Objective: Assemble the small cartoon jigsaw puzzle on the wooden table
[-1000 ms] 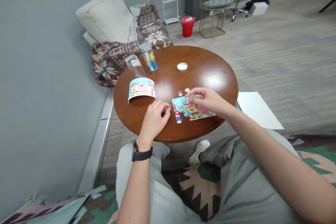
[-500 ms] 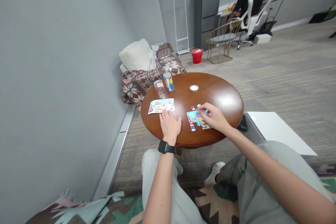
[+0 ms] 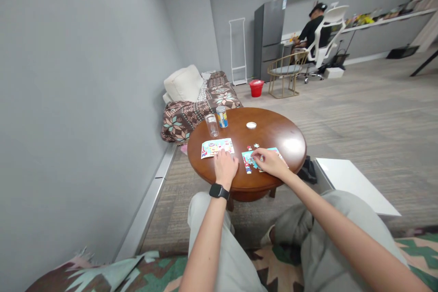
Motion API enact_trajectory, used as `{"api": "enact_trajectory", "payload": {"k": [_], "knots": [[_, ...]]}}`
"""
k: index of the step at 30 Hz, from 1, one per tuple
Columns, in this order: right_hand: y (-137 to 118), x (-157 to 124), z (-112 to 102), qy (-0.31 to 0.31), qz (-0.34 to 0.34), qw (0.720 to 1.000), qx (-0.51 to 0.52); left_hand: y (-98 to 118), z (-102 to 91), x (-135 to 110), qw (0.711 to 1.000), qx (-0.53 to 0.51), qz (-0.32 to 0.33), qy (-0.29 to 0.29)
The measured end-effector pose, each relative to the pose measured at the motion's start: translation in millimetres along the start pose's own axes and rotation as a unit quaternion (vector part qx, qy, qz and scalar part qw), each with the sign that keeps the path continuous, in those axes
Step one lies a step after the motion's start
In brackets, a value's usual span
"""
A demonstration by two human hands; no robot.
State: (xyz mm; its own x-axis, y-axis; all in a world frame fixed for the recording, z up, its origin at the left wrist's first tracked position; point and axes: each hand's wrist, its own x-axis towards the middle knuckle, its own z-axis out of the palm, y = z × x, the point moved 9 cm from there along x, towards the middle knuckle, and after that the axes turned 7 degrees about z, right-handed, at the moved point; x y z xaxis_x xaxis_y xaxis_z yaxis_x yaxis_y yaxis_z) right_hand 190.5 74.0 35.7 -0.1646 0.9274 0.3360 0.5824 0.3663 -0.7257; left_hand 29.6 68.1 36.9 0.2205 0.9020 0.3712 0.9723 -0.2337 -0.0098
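On the round brown table lies a partly assembled jigsaw puzzle [image 3: 246, 162] with a colourful cartoon picture. My right hand [image 3: 273, 162] is over it, thumb and fingers pinched together at its left-middle part; whatever is between the fingertips is hidden. The hand covers much of the puzzle. Two loose puzzle pieces [image 3: 256, 145] lie just beyond its far edge. To the left is a cartoon picture sheet [image 3: 208, 148]. My left hand [image 3: 226, 167] rests flat with fingers stretched out, the fingertips on the sheet's near edge.
A clear glass [image 3: 211, 127] and a printed can [image 3: 222, 117] stand at the table's [image 3: 273, 123] far left. A round white lid [image 3: 251, 125] lies toward the back. A white box [image 3: 354, 185] sits on the floor at right. Far off, a person [image 3: 313, 29] sits at a desk.
The view has tilted upward. My right hand's fingertips have moved from the puzzle's far edge nearer and left, over its left-middle part. My left hand stays at the sheet's edge.
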Motion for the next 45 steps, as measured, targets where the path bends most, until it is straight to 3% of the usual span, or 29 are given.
{"api": "enact_trajectory", "payload": {"k": [4, 9, 18, 22, 38, 45], "knots": [[12.8, 5.9, -3.4, 0.002, 0.053, 0.997, 0.064, -7.7, 0.3, 0.1, 0.999, -0.021, -0.031, 0.014], [37.2, 10.4, -7.0, 0.018, 0.135, 0.968, 0.209, -10.0, 5.7, -0.3, 0.999, -0.019, -0.031, 0.012], [46.1, 8.1, 1.1, -0.014, 0.170, 0.956, 0.240, -5.7, 8.1, 7.5, 0.998, -0.032, -0.042, -0.020], [51.2, 6.5, -1.4, 0.012, 0.177, 0.945, 0.276, -5.6, 10.2, 8.8, 0.999, -0.017, -0.039, -0.025], [42.2, 5.7, -0.5, -0.051, 0.210, 0.952, 0.215, 5.2, 11.2, -7.1, 0.997, -0.067, 0.001, -0.032], [38.1, 6.4, 3.1, -0.087, 0.176, 0.973, 0.122, 9.8, 10.9, -10.9, 0.995, -0.088, 0.023, -0.036]]}}
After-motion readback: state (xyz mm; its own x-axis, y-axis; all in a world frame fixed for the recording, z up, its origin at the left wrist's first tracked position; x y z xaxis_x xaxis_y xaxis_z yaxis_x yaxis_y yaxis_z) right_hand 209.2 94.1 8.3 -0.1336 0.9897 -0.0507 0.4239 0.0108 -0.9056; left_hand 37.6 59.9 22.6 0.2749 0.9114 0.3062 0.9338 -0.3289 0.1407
